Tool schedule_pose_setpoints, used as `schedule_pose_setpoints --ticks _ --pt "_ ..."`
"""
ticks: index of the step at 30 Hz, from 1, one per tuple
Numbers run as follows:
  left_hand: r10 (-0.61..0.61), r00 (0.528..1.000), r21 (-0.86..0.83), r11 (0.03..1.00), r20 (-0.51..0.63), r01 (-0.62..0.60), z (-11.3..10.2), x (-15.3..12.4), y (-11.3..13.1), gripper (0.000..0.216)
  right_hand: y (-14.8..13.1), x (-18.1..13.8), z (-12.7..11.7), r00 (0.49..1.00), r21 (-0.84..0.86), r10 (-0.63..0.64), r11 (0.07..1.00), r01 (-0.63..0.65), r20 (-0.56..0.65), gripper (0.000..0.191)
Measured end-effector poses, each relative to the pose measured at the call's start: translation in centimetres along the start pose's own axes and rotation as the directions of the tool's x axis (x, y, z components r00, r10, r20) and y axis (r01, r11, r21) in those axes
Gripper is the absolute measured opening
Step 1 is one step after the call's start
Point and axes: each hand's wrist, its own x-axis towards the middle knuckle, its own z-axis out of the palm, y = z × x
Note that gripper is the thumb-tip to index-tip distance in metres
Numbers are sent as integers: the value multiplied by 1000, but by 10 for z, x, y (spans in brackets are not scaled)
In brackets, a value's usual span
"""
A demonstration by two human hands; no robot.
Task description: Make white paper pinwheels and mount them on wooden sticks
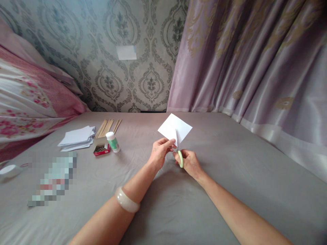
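My left hand pinches the near corner of a white square of paper, holding it up over the grey bedsheet. My right hand is closed round the pale green handles of a pair of scissors. The scissor blades point up and away from me and reach into the paper from its near edge. A pale bangle sits on my left wrist.
To the left on the sheet lie a stack of white paper, a bundle of wooden sticks, a glue bottle, a small red box and a tape roll. Pink pillows lie far left; a curtain hangs right.
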Motion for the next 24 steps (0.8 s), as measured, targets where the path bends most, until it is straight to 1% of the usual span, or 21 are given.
schedule_pose_setpoints --ticks 8,11,17,21,24 --pt "-3 1000 -44 999 -17 2 0 0 0 30 1 1 0 1000 -14 17 1000 -17 2 34" --pt "-7 1000 -65 998 -23 5 -1 1 0 31 1 1 0 1000 -21 2 1000 -2 12 33" --pt "0 1000 -99 995 -28 -2 -5 2 1 31 -4 -2 0 994 -31 -13 999 17 112 30" --pt "7 1000 -92 996 -24 -9 -5 2 0 32 -3 -1 -1 992 -44 -10 999 15 128 30" --pt "25 999 -116 993 -48 -30 -7 5 1 33 -1 -1 -1 987 -60 -24 998 34 158 31"
